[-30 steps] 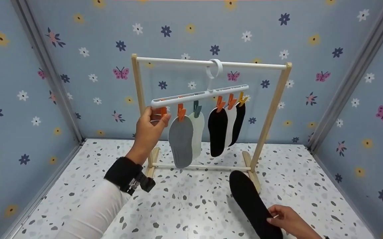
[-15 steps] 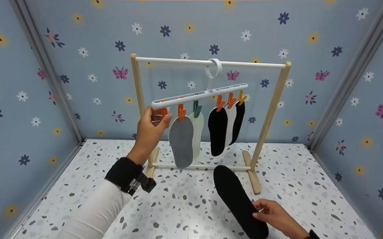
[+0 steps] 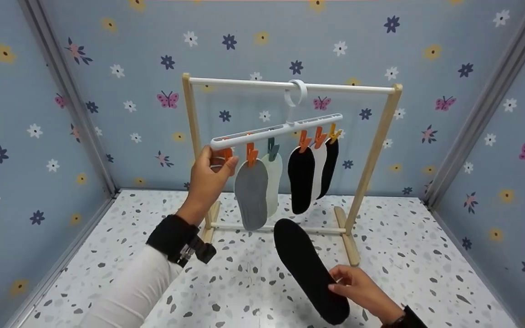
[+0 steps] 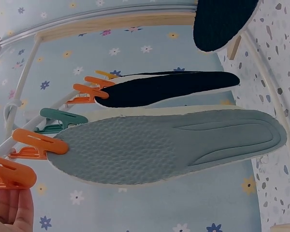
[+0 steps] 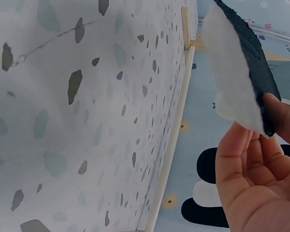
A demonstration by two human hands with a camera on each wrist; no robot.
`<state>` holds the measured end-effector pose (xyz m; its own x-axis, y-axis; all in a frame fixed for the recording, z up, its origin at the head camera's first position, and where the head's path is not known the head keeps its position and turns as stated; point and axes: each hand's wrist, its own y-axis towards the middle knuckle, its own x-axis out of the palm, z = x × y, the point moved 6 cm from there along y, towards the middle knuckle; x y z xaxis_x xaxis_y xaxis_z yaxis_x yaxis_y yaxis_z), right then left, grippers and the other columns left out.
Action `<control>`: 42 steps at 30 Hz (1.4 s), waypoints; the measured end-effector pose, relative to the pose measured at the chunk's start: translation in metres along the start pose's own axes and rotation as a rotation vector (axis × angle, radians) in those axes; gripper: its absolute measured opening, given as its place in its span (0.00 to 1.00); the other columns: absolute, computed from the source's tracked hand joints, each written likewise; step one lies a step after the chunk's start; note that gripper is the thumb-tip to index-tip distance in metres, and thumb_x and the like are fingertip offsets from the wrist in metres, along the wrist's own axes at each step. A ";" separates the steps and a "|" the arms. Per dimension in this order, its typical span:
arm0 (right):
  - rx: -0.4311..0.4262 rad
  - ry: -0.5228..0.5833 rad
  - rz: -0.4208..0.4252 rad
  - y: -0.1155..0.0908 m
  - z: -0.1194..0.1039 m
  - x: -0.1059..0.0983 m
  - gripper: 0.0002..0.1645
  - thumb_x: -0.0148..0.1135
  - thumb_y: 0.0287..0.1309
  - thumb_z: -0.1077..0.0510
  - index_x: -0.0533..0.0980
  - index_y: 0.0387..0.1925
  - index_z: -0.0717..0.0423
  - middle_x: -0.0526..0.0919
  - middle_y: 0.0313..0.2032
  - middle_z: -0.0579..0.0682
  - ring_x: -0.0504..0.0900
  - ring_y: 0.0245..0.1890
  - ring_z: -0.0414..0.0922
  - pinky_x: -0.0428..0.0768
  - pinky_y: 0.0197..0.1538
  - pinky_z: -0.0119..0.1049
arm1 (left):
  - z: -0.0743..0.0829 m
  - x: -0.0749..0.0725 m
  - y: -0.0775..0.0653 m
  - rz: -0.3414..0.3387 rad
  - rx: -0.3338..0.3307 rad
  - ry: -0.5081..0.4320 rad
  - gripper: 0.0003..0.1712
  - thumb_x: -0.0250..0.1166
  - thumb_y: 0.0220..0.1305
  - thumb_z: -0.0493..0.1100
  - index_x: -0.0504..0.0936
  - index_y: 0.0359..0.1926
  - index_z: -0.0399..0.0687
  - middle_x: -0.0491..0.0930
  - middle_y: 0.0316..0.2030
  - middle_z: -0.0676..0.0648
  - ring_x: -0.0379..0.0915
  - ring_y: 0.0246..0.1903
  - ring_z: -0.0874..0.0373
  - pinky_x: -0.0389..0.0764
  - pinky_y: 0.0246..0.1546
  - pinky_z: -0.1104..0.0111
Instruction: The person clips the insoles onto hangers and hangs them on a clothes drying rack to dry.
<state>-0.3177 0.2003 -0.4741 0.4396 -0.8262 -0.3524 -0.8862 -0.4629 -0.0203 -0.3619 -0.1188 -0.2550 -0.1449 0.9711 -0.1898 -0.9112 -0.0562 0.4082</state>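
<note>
In the head view my left hand (image 3: 211,175) is at the near left end of a white hanger (image 3: 253,135), fingers and thumb around an orange clothespin (image 4: 12,173). Beside it a grey insole (image 3: 251,196) hangs from another orange clothespin (image 3: 252,156), then a pale insole (image 3: 273,184) from a green one (image 3: 272,149). Further along hang a black insole (image 3: 301,182), a white one (image 3: 318,171) and another black one (image 3: 329,166). My right hand (image 3: 355,289) pinches a loose black insole (image 3: 308,269) near its lower end; its white underside (image 5: 229,67) faces the right wrist camera.
A wooden rack (image 3: 367,164) with a white top bar (image 3: 349,88) carries the hanger by its ring (image 3: 299,93). The rack's feet (image 3: 348,241) stand on a speckled tabletop (image 3: 226,291). Flower-patterned panels (image 3: 144,36) close in the back and both sides.
My right hand has moved left and upward with the black insole, bringing it nearer to the hanging grey insole. The left hand has stayed at the same clothespin.
</note>
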 end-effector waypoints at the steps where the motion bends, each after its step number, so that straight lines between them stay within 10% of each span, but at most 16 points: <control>1: 0.002 0.004 0.001 0.002 -0.002 0.002 0.12 0.61 0.59 0.63 0.73 0.40 0.70 0.80 0.36 0.53 0.78 0.32 0.42 0.76 0.37 0.33 | 0.001 0.000 0.000 0.003 0.004 0.000 0.24 0.59 0.66 0.42 0.65 0.59 0.36 0.72 0.48 0.39 0.71 0.48 0.51 0.77 0.49 0.65; 16: -0.125 -0.011 -0.032 0.030 -0.040 0.031 0.09 0.61 0.58 0.65 0.75 0.39 0.68 0.81 0.36 0.56 0.78 0.31 0.38 0.76 0.36 0.31 | -0.030 0.002 0.016 0.009 0.040 0.000 0.28 0.63 0.64 0.48 0.66 0.61 0.43 0.73 0.47 0.42 0.71 0.47 0.54 0.77 0.47 0.64; 42: -0.201 0.050 0.021 0.061 -0.080 0.060 0.10 0.62 0.57 0.65 0.75 0.40 0.67 0.81 0.35 0.56 0.77 0.32 0.38 0.76 0.38 0.31 | -0.030 0.000 0.016 0.019 0.050 0.013 0.26 0.64 0.62 0.48 0.69 0.57 0.42 0.74 0.41 0.44 0.72 0.42 0.54 0.76 0.47 0.64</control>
<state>-0.3337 0.0967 -0.4216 0.4329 -0.8486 -0.3041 -0.8501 -0.4965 0.1754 -0.3880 -0.1266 -0.2758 -0.1674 0.9668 -0.1930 -0.8878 -0.0627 0.4559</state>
